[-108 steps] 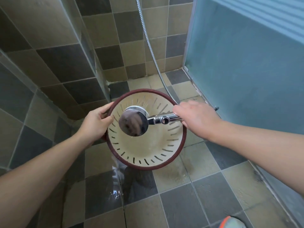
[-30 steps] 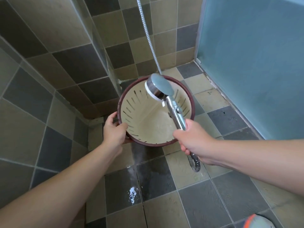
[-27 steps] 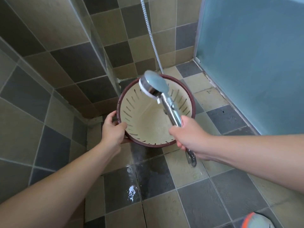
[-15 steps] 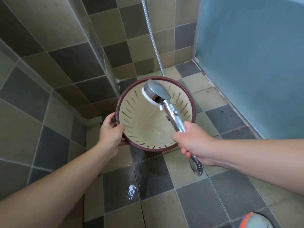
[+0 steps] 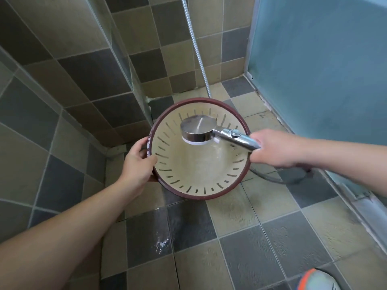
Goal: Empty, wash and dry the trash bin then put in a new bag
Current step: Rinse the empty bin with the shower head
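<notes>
1. While held over the wet tiled floor [image 5: 236, 218], the bin [image 5: 199, 176] faces the camera — left hand [image 5: 137, 164] fingers curled over its rim.
2. Right hand [image 5: 272, 148] fingers wrap the shower head [image 5: 199, 128] handle — spraying into the bin.

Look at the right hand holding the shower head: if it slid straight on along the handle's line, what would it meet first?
The right hand points left across the trash bin mouth; probably the far rim by the left hand, though depth is unclear.
</notes>
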